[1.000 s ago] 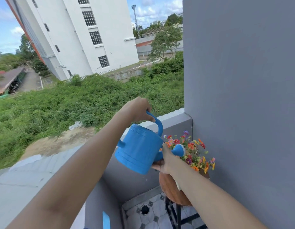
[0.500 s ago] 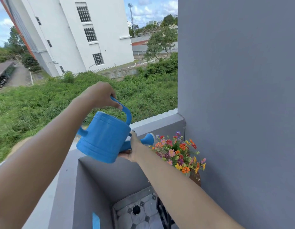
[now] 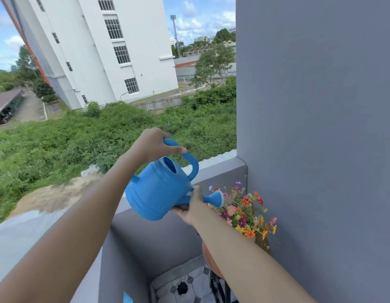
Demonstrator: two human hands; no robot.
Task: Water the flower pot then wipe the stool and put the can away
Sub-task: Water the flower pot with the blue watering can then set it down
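Observation:
I hold a blue plastic watering can (image 3: 159, 191) tilted to the right, its spout head over the colourful flowers (image 3: 244, 212). My left hand (image 3: 151, 146) grips the can's handle from above. My right hand (image 3: 193, 206) supports the can under the base of the spout. The flowers stand in a brown pot (image 3: 263, 242) on a round wooden stool (image 3: 211, 262) with black legs, tight against the grey wall. My right forearm hides most of the stool top. I see no water stream.
A grey wall (image 3: 316, 127) fills the right side. A low grey parapet (image 3: 218, 166) runs behind the can, with a drop to greenery beyond. A tiled floor with a drain hole (image 3: 182, 287) lies below, beside the stool's legs.
The can drew left and up away from the flowers half a second ago, then came back right; its spout is over the flowers again and it tilts more upright.

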